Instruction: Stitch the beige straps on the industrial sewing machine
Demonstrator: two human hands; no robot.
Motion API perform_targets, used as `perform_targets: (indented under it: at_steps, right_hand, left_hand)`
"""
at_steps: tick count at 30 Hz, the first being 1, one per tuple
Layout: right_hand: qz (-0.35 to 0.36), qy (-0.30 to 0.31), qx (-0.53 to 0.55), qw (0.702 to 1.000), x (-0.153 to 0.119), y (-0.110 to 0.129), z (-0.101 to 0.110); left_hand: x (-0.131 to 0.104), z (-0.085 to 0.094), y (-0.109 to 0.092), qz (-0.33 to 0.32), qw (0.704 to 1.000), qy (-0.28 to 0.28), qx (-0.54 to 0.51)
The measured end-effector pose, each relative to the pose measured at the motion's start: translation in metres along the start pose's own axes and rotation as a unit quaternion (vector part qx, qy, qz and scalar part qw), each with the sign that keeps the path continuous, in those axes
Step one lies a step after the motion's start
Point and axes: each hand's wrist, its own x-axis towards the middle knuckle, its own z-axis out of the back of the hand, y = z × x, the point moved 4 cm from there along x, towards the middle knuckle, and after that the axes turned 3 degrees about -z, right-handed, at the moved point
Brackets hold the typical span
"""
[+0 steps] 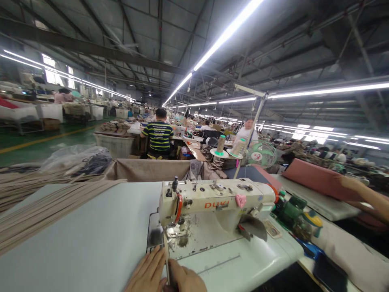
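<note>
A white sewing machine (219,202) with orange trim stands on a pale table (100,227). In front of its needle area, at the bottom centre, are both my hands. My left hand (149,271) lies with its fingers stretched forward, the fingertips beside a narrow beige strip (166,249). Just to the right, my right hand (185,278) is curled at the strip's near part, with a dark piece beneath it; what its fingers hold is hard to make out. The strip runs from between my hands towards the presser foot.
Long beige strips (54,207) are piled on the left. Two thread cones and a green fan (261,154) stand behind the machine. At right are jars, a blue item and another person's arm on reddish material (316,178). A person in a striped shirt (158,136) sits ahead.
</note>
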Motion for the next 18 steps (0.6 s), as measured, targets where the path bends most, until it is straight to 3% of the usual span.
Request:
perform_targets:
  at_steps: [4,7,11,18]
  right_hand:
    - [-0.003,-0.041,0.108,0.993,-0.007,-0.006,0.032]
    - [-0.051,-0.095,0.094,0.99,-0.012,-0.019,0.05]
    - [-0.011,-0.125,0.05,0.991,-0.016,-0.025,0.053]
    - [0.057,-0.184,0.022,0.981,-0.024,-0.019,0.049]
  left_hand:
    - [0.002,0.005,-0.004,0.021,0.999,0.048,-0.001]
    - [0.007,0.014,-0.006,0.054,0.99,0.125,-0.02]
    - [0.016,0.024,-0.008,0.1,0.967,0.217,-0.085]
    - [0.022,0.028,-0.003,0.131,0.942,0.278,-0.134]
